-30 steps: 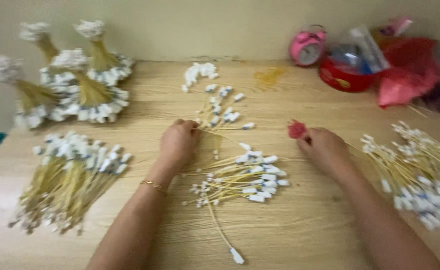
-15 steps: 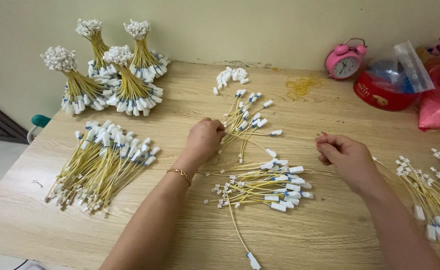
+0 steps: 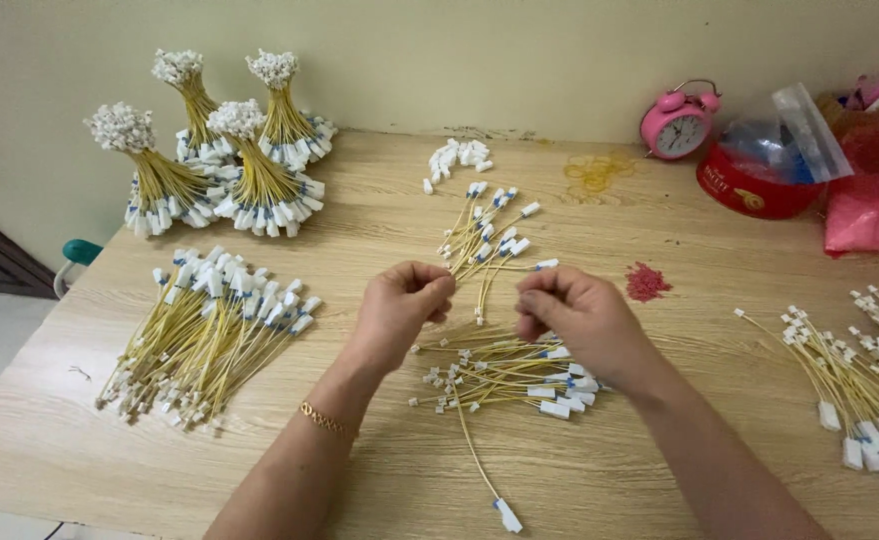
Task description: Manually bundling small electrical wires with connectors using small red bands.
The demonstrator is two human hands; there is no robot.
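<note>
My left hand (image 3: 404, 305) and my right hand (image 3: 574, 315) hover side by side over the middle of the wooden table (image 3: 379, 480). Both have their fingertips pinched together. Anything between the fingers is too small to make out. Right under them lies a loose pile of yellow wires with white plugs and blue tags (image 3: 504, 375). A second small fan of the same wires (image 3: 489, 235) lies just beyond my hands. One single wire (image 3: 479, 470) trails toward the front edge. A small heap of red bits (image 3: 647, 282) sits to the right of my right hand.
A big flat pile of wires (image 3: 209, 330) lies at the left, with three tied upright bundles (image 3: 229, 170) behind it. More wires (image 3: 859, 370) lie at the right edge. At the back are loose white plugs (image 3: 457, 158), yellow rubber bands (image 3: 594, 172), a pink alarm clock (image 3: 677, 125), a red tub (image 3: 754, 185) and a red bag (image 3: 874, 200).
My view has shifted right and down. My left hand lifted off the far wire fan and came toward me. My right hand left the red heap and moved in beside the left.
</note>
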